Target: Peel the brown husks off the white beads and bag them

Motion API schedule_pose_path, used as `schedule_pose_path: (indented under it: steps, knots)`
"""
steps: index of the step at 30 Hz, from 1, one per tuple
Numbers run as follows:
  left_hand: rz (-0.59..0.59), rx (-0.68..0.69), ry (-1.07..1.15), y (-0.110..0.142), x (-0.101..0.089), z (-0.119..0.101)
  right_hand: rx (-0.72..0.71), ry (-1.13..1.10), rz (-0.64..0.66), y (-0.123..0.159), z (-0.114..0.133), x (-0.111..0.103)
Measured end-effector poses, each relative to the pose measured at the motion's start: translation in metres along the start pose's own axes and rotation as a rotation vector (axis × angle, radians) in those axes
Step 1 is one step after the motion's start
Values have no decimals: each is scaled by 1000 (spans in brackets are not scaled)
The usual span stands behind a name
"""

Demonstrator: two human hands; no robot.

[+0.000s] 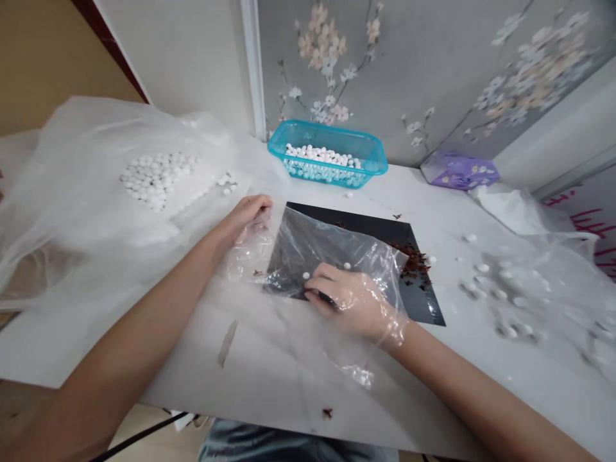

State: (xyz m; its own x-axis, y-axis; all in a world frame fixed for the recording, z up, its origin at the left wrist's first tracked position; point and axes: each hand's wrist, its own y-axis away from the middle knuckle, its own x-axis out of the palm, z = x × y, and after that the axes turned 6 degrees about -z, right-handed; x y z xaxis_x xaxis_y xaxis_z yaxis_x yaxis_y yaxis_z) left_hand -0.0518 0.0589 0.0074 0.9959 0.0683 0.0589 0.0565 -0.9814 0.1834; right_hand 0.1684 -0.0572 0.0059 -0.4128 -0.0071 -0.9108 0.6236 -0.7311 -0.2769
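My left hand (pixel 253 210) is closed on the gathered edge of a clear plastic bag (pixel 327 237), at the left end of a black sheet (pixel 426 305). My right hand (pixel 346 296) is inside the bag over the black sheet, its fingers curled and the fingertips close together. What they pinch, if anything, I cannot make out. One small white ball (pixel 306 276) lies just at its fingertips, and a second white ball (pixel 347 265) sits above the knuckles. A pile of small reddish-brown pieces (pixel 414 264) lies on the right part of the black sheet.
A turquoise basket (pixel 375 168) with many white balls stands at the back. On the left is a large translucent bag (pixel 96 135) with more white balls. Another plastic bag (pixel 563 269) with white balls lies at right, near a purple tissue pack (pixel 462 171). The table edge (pixel 269 423) is nearest me.
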Motion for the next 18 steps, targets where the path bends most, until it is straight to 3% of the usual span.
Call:
schedule_pose_path:
  steps: [8, 11, 18]
  knots:
    - [21, 3, 9, -1, -1, 2, 204, -118, -181, -12, 8, -3]
    - [22, 0, 10, -2, -1, 3, 263, -71, -152, -19, 10, -3]
    - [17, -7, 12, -1, -1, 2, 257, -68, -28, -25, 12, -6]
